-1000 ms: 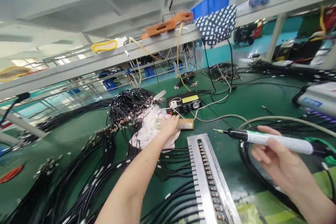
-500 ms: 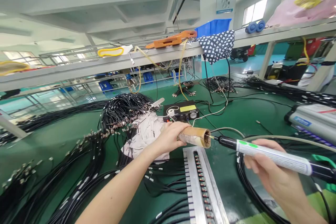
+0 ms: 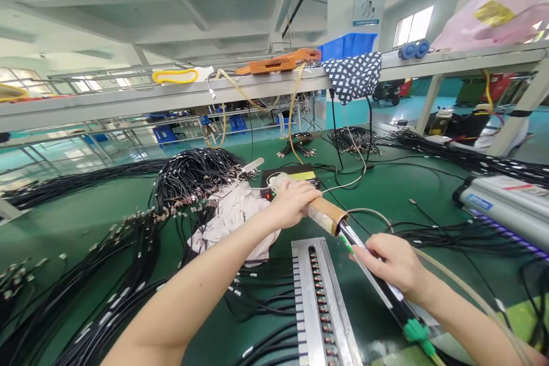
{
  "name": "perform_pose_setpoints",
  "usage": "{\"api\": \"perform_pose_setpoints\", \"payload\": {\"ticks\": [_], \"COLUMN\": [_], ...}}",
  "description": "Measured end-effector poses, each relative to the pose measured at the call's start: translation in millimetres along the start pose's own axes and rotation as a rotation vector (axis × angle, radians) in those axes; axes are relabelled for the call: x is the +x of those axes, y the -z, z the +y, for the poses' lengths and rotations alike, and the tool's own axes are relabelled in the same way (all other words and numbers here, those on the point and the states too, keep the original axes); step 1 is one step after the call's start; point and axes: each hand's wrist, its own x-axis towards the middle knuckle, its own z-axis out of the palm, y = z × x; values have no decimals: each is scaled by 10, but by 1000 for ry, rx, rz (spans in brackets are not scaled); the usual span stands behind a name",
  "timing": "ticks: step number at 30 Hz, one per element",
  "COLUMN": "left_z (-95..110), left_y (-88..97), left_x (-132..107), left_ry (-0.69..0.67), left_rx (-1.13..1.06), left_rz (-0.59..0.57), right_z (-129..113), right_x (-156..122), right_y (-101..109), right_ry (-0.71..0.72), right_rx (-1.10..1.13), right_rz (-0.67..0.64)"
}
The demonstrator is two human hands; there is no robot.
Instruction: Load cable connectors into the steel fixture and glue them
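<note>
My left hand [image 3: 292, 205] is wrapped round a brown cardboard tube [image 3: 328, 214] in front of the black control box [image 3: 295, 176]. My right hand [image 3: 388, 263] grips a glue syringe [image 3: 377, 283] with a label, its front end inside the tube's open mouth and its needle hidden there. A green adapter [image 3: 416, 330] with a hose caps the syringe's rear. Below the hands lies a slotted metal fixture [image 3: 332, 297], with a row of black cable ends set along it. A crumpled whitish cloth [image 3: 238, 217] is left of the tube.
Bundles of black cables [image 3: 197, 174] spread over the left of the green table [image 3: 381, 183]. A grey lamp unit [image 3: 506, 200] with a violet glow stands at the right. Across the back runs a shelf [image 3: 266, 81] with an orange tool [image 3: 281, 63] and a blue bin [image 3: 349, 46].
My right hand has moved left and turned the syringe, and its front end has gone into the tube. The tube, still in my left hand, now tilts down toward the right.
</note>
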Motion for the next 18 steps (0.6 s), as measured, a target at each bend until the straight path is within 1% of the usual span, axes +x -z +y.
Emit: {"api": "perform_pose_setpoints", "payload": {"ticks": [2, 4, 8, 11, 14, 18], "left_z": [-110, -227, -437, -583, -746, -933], "left_y": [-18, -28, -24, -87, -277, -626], "left_x": [143, 276, 494, 636, 778, 966], "left_ry": [-35, -71, -116, -150, -128, -44], "left_rx": [46, 67, 141, 212, 221, 209], "left_rz": [-26, -62, -100, -108, -117, -116], "right_z": [82, 144, 279, 455, 675, 924], "right_x": [18, 79, 214, 234, 206, 167], "right_y": [-87, -175, -365, -531, -692, -905], "right_ry": [102, 173, 285, 328, 304, 248], "right_rx": [-113, -190, -283, -304, -338, -367], "right_rz": [-21, -57, -107, -143, -204, -255]}}
